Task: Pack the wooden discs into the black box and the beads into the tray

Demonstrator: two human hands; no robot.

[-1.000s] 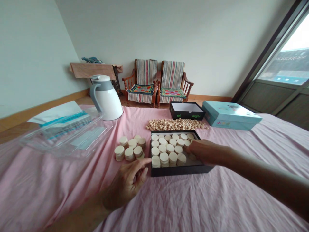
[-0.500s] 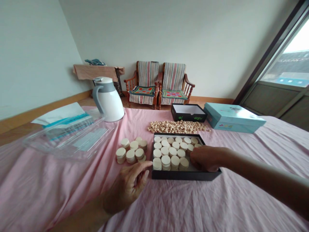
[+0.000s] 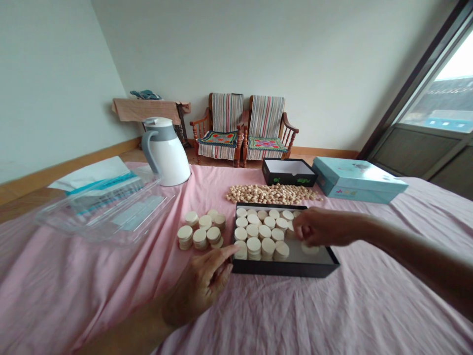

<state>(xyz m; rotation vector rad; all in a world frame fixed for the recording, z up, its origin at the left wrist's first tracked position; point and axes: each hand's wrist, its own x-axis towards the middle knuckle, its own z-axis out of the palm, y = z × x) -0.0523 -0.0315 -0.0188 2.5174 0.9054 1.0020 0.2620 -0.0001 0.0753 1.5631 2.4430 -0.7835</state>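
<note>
Wooden discs (image 3: 258,231) are filling the black box (image 3: 284,268), its right end bare.
The right hand (image 3: 318,228) is hovering there, fingers curled, grasp unclear; the left hand (image 3: 201,286), released, is touching the box's near corner; six stacks (image 3: 201,229) are waiting on the desk (image 3: 295,315).

Right hand (image 3: 318,228) came up off the box (image 3: 284,268) floor, and a disc (image 3: 309,249) now lies where it was. Left hand (image 3: 201,286) crept closer, with its forefinger on the box corner.

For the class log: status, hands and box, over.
Left hand open, fingertip at black box corner. Right hand over discs in box, grip unclear. More stacks left of box.
</note>
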